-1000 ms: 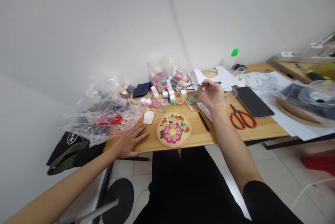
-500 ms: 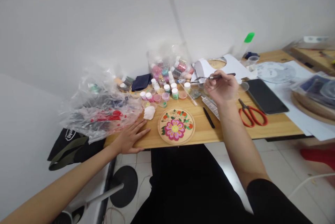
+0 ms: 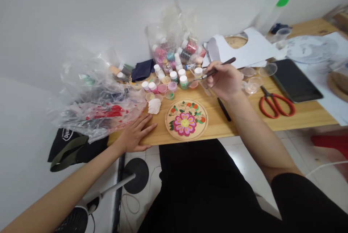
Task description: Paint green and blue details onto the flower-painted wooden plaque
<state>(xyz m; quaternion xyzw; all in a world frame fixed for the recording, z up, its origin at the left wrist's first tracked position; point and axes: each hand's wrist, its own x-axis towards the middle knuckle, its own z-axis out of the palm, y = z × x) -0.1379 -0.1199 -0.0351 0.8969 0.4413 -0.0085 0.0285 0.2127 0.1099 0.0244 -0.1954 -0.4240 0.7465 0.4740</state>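
Pinched in the right hand (image 3: 224, 80), a thin tool (image 3: 211, 72) with a dark handle slants down to the left, its metal tip by a green jar (image 3: 183, 80); whether they touch is unclear. At the near edge of the table (image 3: 156, 138), a round flowered board (image 3: 186, 119) lies leftward of that hand, closer to the body. Nearer the board is the left hand (image 3: 136, 135), flat, fingers spread.
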